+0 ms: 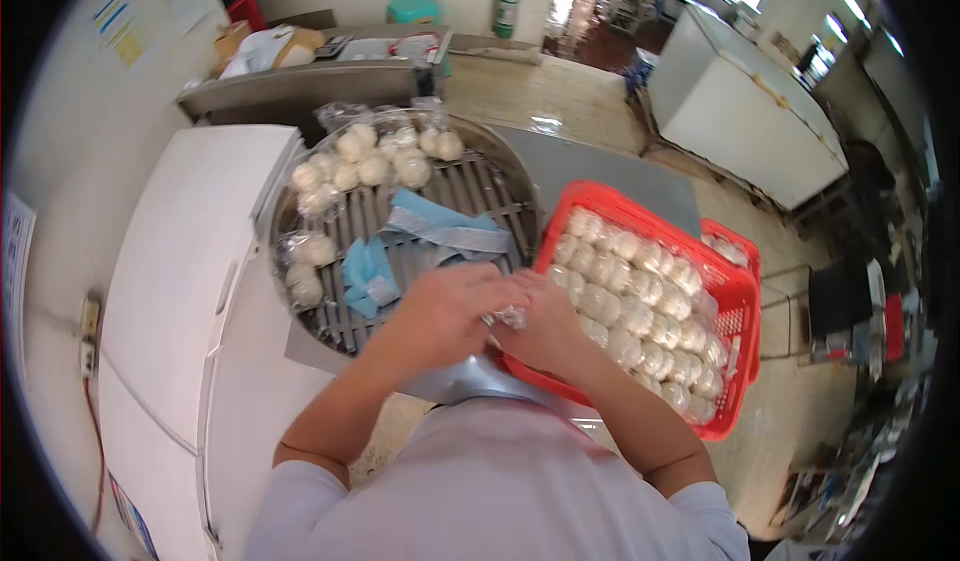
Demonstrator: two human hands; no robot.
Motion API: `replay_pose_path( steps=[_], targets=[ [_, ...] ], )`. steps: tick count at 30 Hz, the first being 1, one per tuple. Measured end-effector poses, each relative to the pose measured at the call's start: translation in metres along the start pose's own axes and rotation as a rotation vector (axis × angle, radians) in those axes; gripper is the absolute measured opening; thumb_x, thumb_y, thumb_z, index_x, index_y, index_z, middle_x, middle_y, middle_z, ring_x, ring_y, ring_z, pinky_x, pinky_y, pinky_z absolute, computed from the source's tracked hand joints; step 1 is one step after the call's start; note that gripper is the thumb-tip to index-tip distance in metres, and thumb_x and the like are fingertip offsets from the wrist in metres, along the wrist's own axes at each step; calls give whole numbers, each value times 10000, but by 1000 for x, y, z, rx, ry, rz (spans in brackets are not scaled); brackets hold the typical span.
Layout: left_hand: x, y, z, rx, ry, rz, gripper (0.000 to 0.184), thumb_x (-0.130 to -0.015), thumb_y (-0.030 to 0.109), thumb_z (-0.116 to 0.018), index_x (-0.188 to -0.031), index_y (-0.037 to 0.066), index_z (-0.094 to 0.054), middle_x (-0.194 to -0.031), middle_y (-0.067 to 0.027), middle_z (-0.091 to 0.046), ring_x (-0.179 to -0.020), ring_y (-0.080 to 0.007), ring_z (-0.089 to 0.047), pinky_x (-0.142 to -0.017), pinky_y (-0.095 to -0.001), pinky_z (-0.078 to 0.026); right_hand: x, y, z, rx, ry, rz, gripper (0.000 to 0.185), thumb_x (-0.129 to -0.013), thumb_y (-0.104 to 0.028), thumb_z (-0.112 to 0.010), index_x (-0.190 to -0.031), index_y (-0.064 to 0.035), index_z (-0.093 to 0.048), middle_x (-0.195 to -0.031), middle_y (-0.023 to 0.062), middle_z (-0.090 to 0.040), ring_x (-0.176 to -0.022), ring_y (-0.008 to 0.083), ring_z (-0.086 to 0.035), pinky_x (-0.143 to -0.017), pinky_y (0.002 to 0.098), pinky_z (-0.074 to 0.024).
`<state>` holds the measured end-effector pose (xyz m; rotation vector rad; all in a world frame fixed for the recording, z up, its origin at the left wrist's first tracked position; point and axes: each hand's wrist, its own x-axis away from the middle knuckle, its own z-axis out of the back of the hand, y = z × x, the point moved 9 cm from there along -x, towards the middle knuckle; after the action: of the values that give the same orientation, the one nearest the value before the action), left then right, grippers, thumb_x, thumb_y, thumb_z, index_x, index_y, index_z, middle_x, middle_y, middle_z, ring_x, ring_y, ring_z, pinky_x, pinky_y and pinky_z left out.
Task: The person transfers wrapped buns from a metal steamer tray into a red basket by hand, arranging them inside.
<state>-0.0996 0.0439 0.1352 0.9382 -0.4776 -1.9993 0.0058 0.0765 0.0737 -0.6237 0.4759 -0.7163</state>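
Note:
My left hand (440,311) and my right hand (545,323) meet in front of my body, fingers closed. Between them a bit of crinkled clear plastic (511,316) shows; whatever else they hold is hidden behind the fingers. Just beyond them lies a round metal steamer tray (462,193) with slats. On its far and left side sit white dough balls (372,169) bagged in clear plastic. Blue and grey cloth strips (440,223) lie across its middle. Beside my right hand, a red plastic basket (735,306) holds rows of wrapped white balls (636,315).
To the left stands a white chest freezer (175,251) against the wall. A metal table (620,173) runs under the tray and basket. Farther back are a cluttered desk (375,49), a green fire extinguisher (507,11) and another white freezer (745,101).

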Motion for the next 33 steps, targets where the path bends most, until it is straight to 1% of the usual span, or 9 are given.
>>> replay_pose_path(
  steps=[5,9,11,13,16,20,23,26,33],
  targets=[
    [-16,3,-83,580,63,144,524,-805,32,-826,-1300,60,-655,-1124,-76,-719,-1059,-244,-703,-952,-370,-553,74,61,57,-421,217,-312,224,-856,-36,-666,-1068,-34,-737,-932,158,-737,-915,346,-717,-850,449,-549],
    [-7,21,-175,753,-126,374,709,-775,127,-913,-1388,47,-566,-1316,-98,-668,-1166,-251,-670,-1015,-388,-539,121,103,83,-461,502,-509,164,-912,17,-641,-1063,16,-704,-963,124,-724,-909,232,-699,-842,343,-553],
    [-4,-4,-234,884,-174,416,745,-781,124,-912,-1419,65,-532,-1386,-105,-624,-1175,-245,-666,-1014,-387,-546,128,79,111,-73,412,-179,364,-873,-99,-767,-1218,-43,-665,-1213,137,-669,-1069,313,-636,-952,407,-533],
    [-25,5,-252,835,-317,339,601,-941,284,-759,-1451,98,-500,-1382,-94,-621,-1202,-240,-658,-996,-402,-572,143,47,129,128,330,-41,493,-835,-165,-832,-1277,-73,-636,-1313,134,-621,-1128,340,-594,-987,437,-522],
    [-27,40,-301,1477,-580,1005,668,-1052,611,-496,-1497,114,-481,-1361,-89,-650,-1278,-266,-628,-1014,-456,-546,178,70,150,226,311,-92,655,-752,-226,-905,-1316,-75,-607,-1338,141,-602,-1161,358,-600,-948,462,-549],
    [-80,59,-356,1463,-934,751,624,-1097,497,-495,-1518,36,-466,-1403,-156,-651,-1211,-263,-666,-1032,-421,-527,215,149,226,196,464,-388,713,-765,-293,-899,-1336,8,-596,-1231,209,-686,-1113,409,-676,-937,473,-564],
    [-125,64,-345,1262,-580,655,553,-1117,420,-487,-1489,11,-504,-1405,-168,-650,-1182,-247,-676,-1031,-410,-526,237,254,278,76,583,-794,689,-803,-348,-877,-1315,47,-638,-1203,253,-727,-1073,367,-721,-911,438,-571],
    [-119,65,-348,1240,-569,663,499,-1107,367,-530,-1441,-3,-551,-1368,-163,-665,-1175,-240,-676,-1037,-397,-526,244,365,221,-459,232,-891,593,-871,-407,-819,-1206,70,-713,-1110,207,-748,-1035,293,-700,-928,403,-543],
    [-73,35,-319,1147,-467,688,455,-1057,199,-658,-1427,-38,-542,-1336,-144,-672,-1224,-214,-650,-1061,-350,-515,245,374,212,78,183,-986,624,-995,-500,-607,-1246,61,-714,-1233,327,-701,-1186,436,-687,-1006,488,-536]
  ],
)
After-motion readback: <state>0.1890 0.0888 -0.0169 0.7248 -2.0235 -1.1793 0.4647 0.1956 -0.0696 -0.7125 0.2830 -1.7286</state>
